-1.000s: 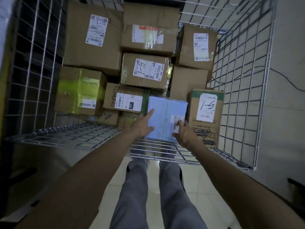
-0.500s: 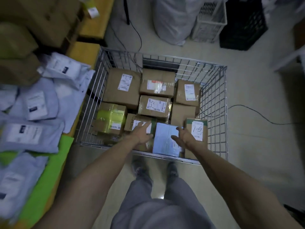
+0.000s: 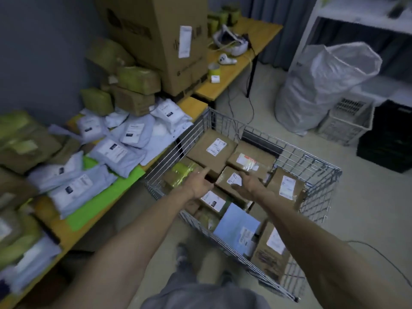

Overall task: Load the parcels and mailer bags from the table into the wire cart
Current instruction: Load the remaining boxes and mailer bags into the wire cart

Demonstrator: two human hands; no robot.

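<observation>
Your left hand (image 3: pixel 200 186) hovers over the wire cart (image 3: pixel 312 161), fingers stretched out, nothing in it. Your right hand (image 3: pixel 247 184) hangs just beside it above the cardboard boxes (image 3: pixel 211 150), fingers loose and also empty; blur softens the detail. Inside the cart, a light blue parcel (image 3: pixel 236 226) sits at the near wall among the labelled boxes. On the desk (image 3: pixel 194 105), left of the cart, there is a heap of white mailer bags (image 3: pixel 116 152), partly on a green sheet (image 3: pixel 104 197). Brown parcels (image 3: pixel 133 101) are stacked behind the bags.
</observation>
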